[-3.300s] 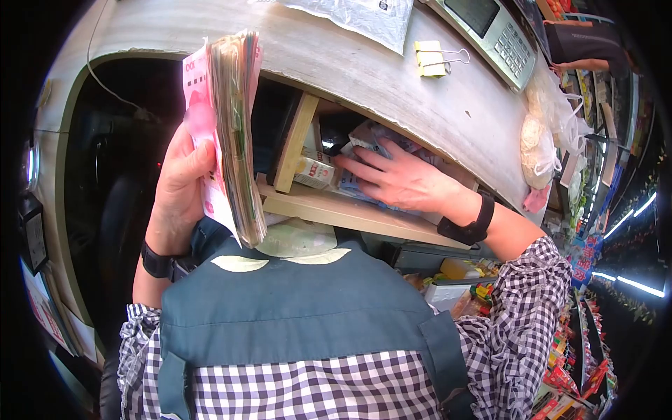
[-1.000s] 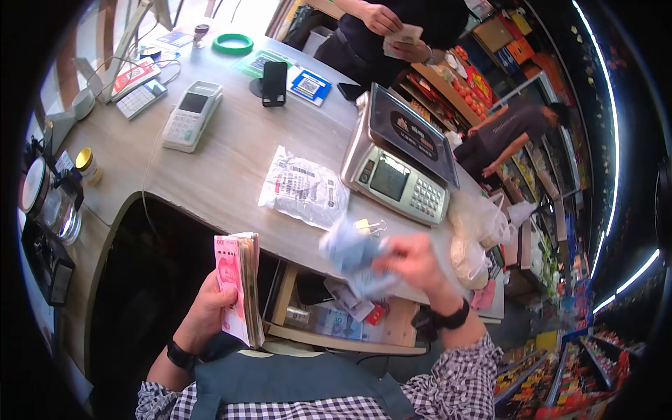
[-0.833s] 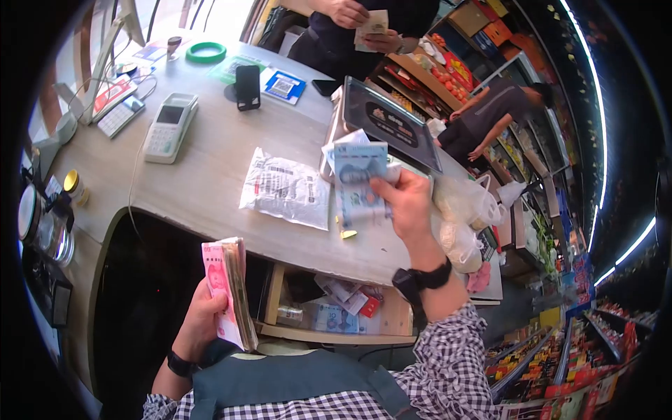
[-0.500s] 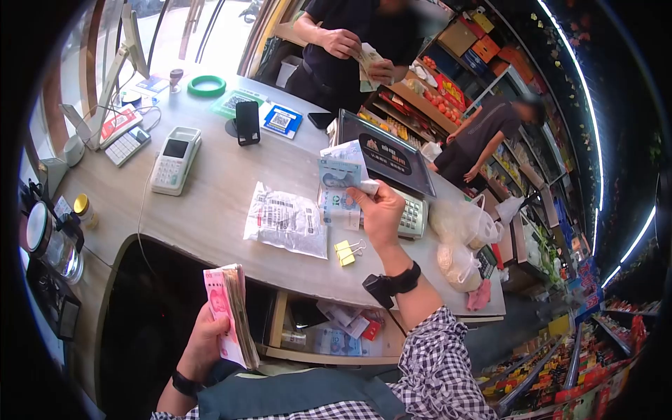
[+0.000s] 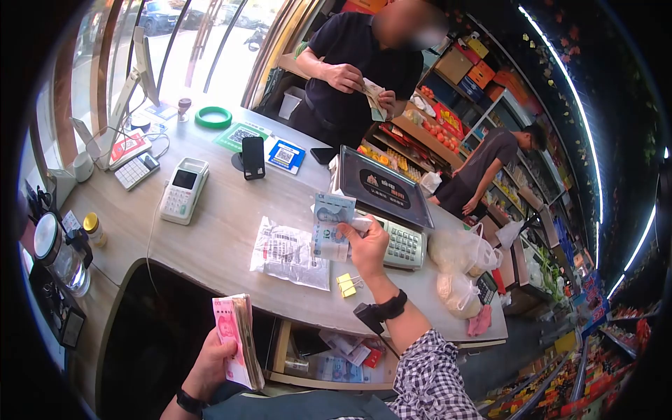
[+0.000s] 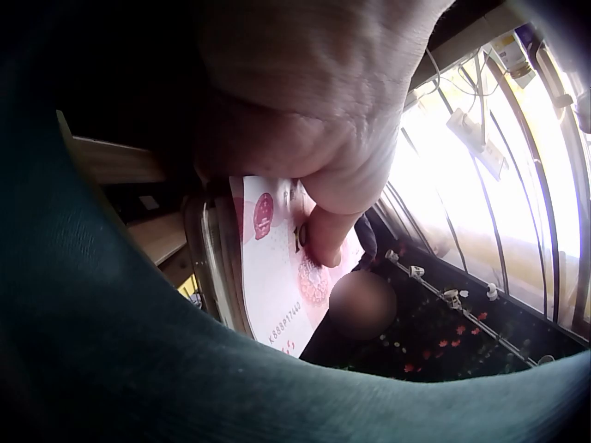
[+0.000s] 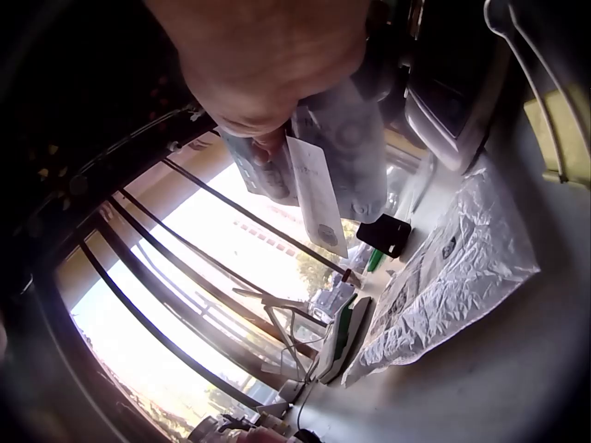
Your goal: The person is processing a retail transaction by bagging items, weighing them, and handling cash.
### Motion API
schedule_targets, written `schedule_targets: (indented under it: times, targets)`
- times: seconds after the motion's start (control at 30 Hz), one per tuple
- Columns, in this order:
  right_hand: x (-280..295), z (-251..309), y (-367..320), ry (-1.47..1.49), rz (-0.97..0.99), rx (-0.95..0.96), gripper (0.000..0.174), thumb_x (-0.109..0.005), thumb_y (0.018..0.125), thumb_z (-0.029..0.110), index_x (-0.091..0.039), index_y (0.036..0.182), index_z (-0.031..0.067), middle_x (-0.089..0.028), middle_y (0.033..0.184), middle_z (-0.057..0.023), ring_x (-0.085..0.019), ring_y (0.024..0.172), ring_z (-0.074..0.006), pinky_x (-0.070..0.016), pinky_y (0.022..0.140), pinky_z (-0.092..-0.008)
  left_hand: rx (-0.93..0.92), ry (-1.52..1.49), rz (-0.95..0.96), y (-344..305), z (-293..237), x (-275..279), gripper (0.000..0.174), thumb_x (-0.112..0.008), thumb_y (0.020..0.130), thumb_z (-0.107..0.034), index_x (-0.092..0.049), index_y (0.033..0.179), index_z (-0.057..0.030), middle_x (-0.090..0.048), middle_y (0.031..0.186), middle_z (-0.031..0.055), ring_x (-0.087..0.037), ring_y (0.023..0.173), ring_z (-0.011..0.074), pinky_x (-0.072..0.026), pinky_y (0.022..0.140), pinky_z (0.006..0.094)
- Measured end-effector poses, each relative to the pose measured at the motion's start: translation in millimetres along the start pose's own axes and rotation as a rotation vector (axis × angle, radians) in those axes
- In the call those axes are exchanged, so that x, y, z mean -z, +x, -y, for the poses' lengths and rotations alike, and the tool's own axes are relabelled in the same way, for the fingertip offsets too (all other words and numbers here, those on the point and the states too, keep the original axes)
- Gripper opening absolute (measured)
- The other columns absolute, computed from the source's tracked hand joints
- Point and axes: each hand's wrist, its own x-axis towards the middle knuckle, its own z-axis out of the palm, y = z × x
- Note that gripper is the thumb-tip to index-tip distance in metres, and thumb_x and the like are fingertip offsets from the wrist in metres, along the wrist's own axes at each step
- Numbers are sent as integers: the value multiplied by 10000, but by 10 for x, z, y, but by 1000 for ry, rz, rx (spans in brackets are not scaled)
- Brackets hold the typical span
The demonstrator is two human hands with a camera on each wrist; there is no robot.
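In the head view, my left hand [image 5: 210,358] grips a thick stack of banknotes [image 5: 240,343], a pink note outermost, in front of the counter's edge. The left wrist view shows my thumb pressed on that pink note [image 6: 279,277]. My right hand [image 5: 369,246] pinches a few banknotes [image 5: 332,222], a blue one facing me, over the counter beside the scale [image 5: 381,185]. In the right wrist view these notes [image 7: 319,194] hang fanned apart from the fingers. Below, an open drawer [image 5: 336,382] holds more blue notes [image 5: 339,369].
On the counter [image 5: 224,238] lie a grey plastic mailing bag [image 5: 288,253], a yellow binder clip [image 5: 346,285], a card terminal [image 5: 185,190] and a phone [image 5: 253,157]. Plastic bags [image 5: 458,280] stand at right. Across the counter a person [image 5: 357,77] holds banknotes [image 5: 374,99]; another person [image 5: 483,168] bends by the shelves.
My right hand has come up out of the drawer with blue notes and now holds them steady near the scale. The left hand keeps its stack. The head view has tilted up.
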Motion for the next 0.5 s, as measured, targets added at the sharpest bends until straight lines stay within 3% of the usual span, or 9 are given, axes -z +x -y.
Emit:
schedule_targets:
  times: [0.07,0.5]
  targets:
    - [-4,-30,-11,8,20,-13,200,-796,815,96,-620,853,10,-685,738,-16,-583,675,-40,-471,621,-208,7,-21,-1,-5,-1,1,567,-808,797,-200,-515,1244,-11,-660,1011,36,-660,844,114,-559,755,267]
    - [-91,-68,-89,6,27,-9,204,-797,819,123,-623,815,16,-676,700,-4,-529,647,-22,-438,586,-205,2,-63,-10,-4,15,-5,537,-802,795,-167,-524,1226,-10,-674,991,53,-673,819,135,-570,737,284]
